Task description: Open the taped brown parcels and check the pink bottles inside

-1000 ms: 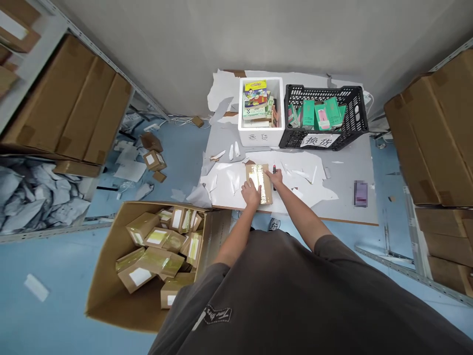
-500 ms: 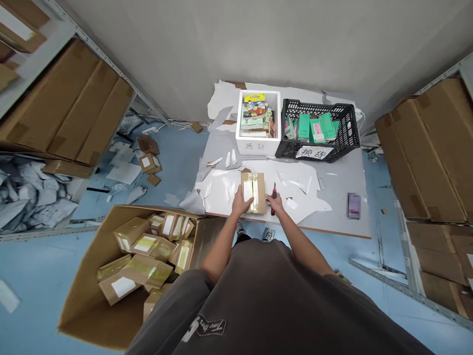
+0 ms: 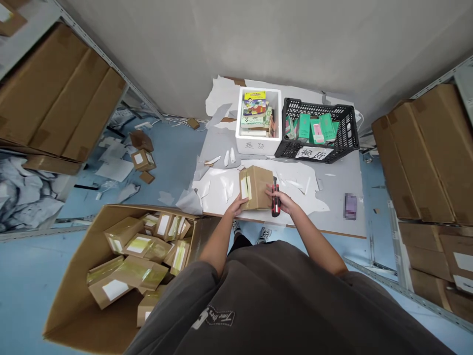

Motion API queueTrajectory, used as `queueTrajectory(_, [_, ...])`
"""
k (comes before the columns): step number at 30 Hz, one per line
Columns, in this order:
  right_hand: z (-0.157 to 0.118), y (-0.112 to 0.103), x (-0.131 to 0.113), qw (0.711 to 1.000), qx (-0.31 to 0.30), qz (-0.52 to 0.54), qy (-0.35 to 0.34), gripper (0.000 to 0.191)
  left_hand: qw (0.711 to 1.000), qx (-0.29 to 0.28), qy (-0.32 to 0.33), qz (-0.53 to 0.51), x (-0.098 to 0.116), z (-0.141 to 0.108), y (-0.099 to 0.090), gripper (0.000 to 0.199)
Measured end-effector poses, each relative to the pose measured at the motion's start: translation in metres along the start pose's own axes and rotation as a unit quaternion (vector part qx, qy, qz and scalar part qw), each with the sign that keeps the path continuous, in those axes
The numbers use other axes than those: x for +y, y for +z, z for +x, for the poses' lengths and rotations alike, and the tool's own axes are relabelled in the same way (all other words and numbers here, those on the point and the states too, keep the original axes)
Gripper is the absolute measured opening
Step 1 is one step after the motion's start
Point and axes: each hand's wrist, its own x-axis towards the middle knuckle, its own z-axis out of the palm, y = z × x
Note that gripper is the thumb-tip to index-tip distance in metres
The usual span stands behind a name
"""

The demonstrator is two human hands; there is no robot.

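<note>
A small brown cardboard box, with a white label and shiny yellowish tape on its left side, is tilted between my hands at the table's front edge. My left hand grips its lower left edge. On the other side, my right hand is closed on a red and black utility knife, its fingertips touching the box's right side. Torn white paper lies on the table around the box.
A white foam box with booklets and a black crate with green boxes stand at the table's back. A large carton of taped parcels is at lower left. Shelves with cartons flank both sides.
The small box has been turned and tilted, its taped side now facing left. My right hand has brought the knife up against the box's right side. The view has shifted slightly.
</note>
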Motion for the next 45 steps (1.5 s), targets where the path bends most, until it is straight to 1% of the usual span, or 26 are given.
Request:
queueTrajectory(2, [0.002, 0.008, -0.001, 0.999, -0.016, 0.025, 0.027, 0.072, 0.999, 0.035, -0.037, -0.004, -0.009, 0.002, -0.009, 0.089])
queueTrajectory(4, [0.007, 0.012, 0.003, 0.997, -0.02, 0.053, 0.05, 0.074, 0.993, 0.09, -0.068, 0.037, -0.014, 0.001, -0.02, 0.083])
queueTrajectory(6, [0.01, 0.008, 0.011, 0.995, -0.023, 0.081, 0.059, 0.074, 0.982, 0.137, -0.079, 0.1, -0.015, -0.003, -0.031, 0.075])
queueTrajectory(8, [0.011, -0.004, 0.02, 0.994, -0.008, 0.099, 0.041, 0.072, 0.975, 0.156, -0.077, 0.14, -0.013, -0.009, -0.038, 0.07])
queueTrajectory(9, [0.011, -0.011, 0.024, 0.995, 0.012, 0.101, 0.022, 0.071, 0.975, 0.152, -0.074, 0.145, -0.012, -0.011, -0.039, 0.073])
queueTrajectory(11, [0.013, -0.022, 0.033, 0.992, 0.079, 0.092, -0.024, 0.073, 0.979, 0.124, -0.066, 0.145, -0.013, -0.014, -0.034, 0.083])
queueTrajectory(13, [0.017, -0.022, 0.042, 0.988, 0.13, 0.075, -0.042, 0.078, 0.982, 0.103, -0.041, 0.154, -0.016, -0.015, -0.021, 0.098])
queueTrajectory(14, [0.019, -0.017, 0.045, 0.988, 0.136, 0.069, -0.032, 0.079, 0.982, 0.104, -0.023, 0.157, -0.018, -0.015, -0.014, 0.104])
queueTrajectory(16, [0.024, -0.002, 0.05, 0.991, 0.116, 0.062, 0.013, 0.075, 0.983, 0.115, 0.014, 0.145, -0.023, -0.015, -0.001, 0.105])
queueTrajectory(18, [0.023, 0.013, 0.049, 0.993, 0.094, 0.054, 0.049, 0.064, 0.986, 0.113, 0.036, 0.117, -0.024, -0.015, 0.005, 0.095])
queueTrajectory(19, [0.02, 0.018, 0.045, 0.994, 0.09, 0.046, 0.052, 0.061, 0.989, 0.103, 0.04, 0.101, -0.024, -0.015, 0.005, 0.089])
queueTrajectory(22, [0.001, 0.021, 0.028, 0.996, 0.087, 0.002, 0.009, 0.067, 0.997, 0.054, 0.032, 0.05, -0.017, -0.014, 0.003, 0.08])
queueTrajectory(25, [-0.025, 0.019, 0.01, 0.996, 0.065, -0.051, -0.039, 0.073, 1.0, 0.02, -0.01, -0.013, -0.013, -0.012, 0.005, 0.075])
queueTrajectory(26, [-0.032, 0.021, 0.006, 0.996, 0.053, -0.06, -0.045, 0.073, 0.999, 0.028, -0.025, -0.022, -0.014, -0.011, 0.008, 0.072])
queueTrajectory(27, [-0.036, 0.025, 0.004, 0.996, 0.041, -0.062, -0.045, 0.072, 0.998, 0.051, -0.04, -0.014, -0.015, -0.011, 0.01, 0.07])
queueTrajectory(30, [-0.039, 0.039, 0.006, 1.0, 0.009, -0.023, -0.003, 0.072, 0.978, 0.171, -0.082, 0.083, -0.023, -0.013, 0.014, 0.062])
queueTrajectory(31, [-0.037, 0.043, 0.009, 1.0, -0.001, 0.0, 0.017, 0.073, 0.967, 0.205, -0.095, 0.116, -0.025, -0.016, 0.011, 0.06])
queueTrajectory(33, [-0.033, 0.048, 0.016, 0.998, -0.023, 0.046, 0.041, 0.072, 0.95, 0.247, -0.109, 0.157, -0.025, -0.022, 0.002, 0.058])
queueTrajectory(35, [-0.03, 0.047, 0.023, 0.996, -0.036, 0.077, 0.039, 0.069, 0.941, 0.269, -0.098, 0.18, -0.017, -0.029, -0.013, 0.059])
queueTrajectory(37, [-0.027, 0.043, 0.025, 0.995, -0.032, 0.086, 0.028, 0.061, 0.932, 0.277, -0.042, 0.228, 0.003, -0.032, -0.026, 0.064])
queueTrajectory(39, [-0.024, 0.039, 0.023, 0.996, -0.004, 0.083, 0.024, 0.047, 0.921, 0.243, 0.058, 0.3, 0.034, -0.027, -0.033, 0.07])
queueTrajectory(40, [-0.022, 0.038, 0.02, 0.997, 0.017, 0.074, 0.026, 0.038, 0.911, 0.203, 0.11, 0.342, 0.051, -0.022, -0.034, 0.073])
queueTrajectory(41, [-0.019, 0.037, 0.017, 0.997, 0.042, 0.06, 0.028, 0.03, 0.901, 0.145, 0.149, 0.381, 0.069, -0.014, -0.033, 0.079])
queueTrajectory(43, [-0.011, 0.039, 0.006, 0.995, 0.093, 0.013, 0.029, 0.018, 0.865, 0.025, 0.169, 0.471, 0.101, 0.004, -0.027, 0.107])
queueTrajectory(44, [-0.006, 0.042, 0.0, 0.993, 0.114, -0.015, 0.026, 0.014, 0.846, -0.016, 0.162, 0.509, 0.114, 0.013, -0.022, 0.12])
queueTrajectory(45, [-0.001, 0.046, -0.006, 0.99, 0.13, -0.043, 0.021, 0.012, 0.829, -0.038, 0.151, 0.537, 0.123, 0.022, -0.019, 0.131])
